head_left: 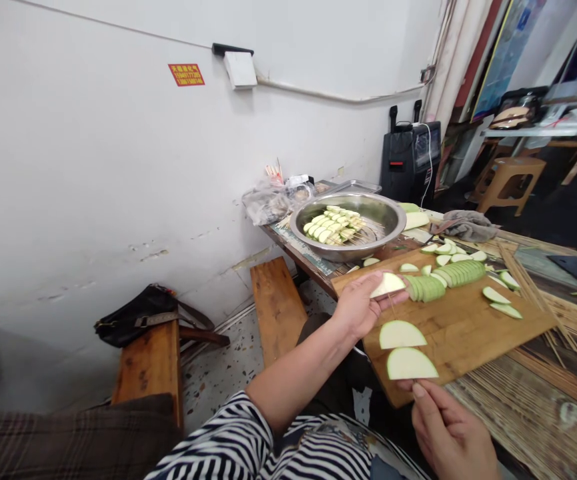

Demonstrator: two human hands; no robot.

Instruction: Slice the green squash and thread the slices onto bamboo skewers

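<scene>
Between the thumb and fingers of my left hand [361,303] is a half-round, pale green-edged zucchini slice [388,285], at the far end of a thin bamboo skewer [393,308]. Two more half-round slices, an upper one [402,335] and a lower one [412,364], sit threaded on the skewer. My right hand [451,430] pinches the skewer's near end just below the lower slice. Beneath and beyond lies a wooden cutting board [468,333], bearing rows of cut zucchini [461,273] and loose slices. Whether the skewer has pierced the slice in my left hand is hard to see.
Behind the board stands a wide metal basin [298,230] holding loaded zucchini skewers [333,225]. Bare bamboo skewers [543,300] lie at the board's right. A grey cloth [468,225] rests farther back. Wooden benches [278,300] and a black bag [143,313] are at left.
</scene>
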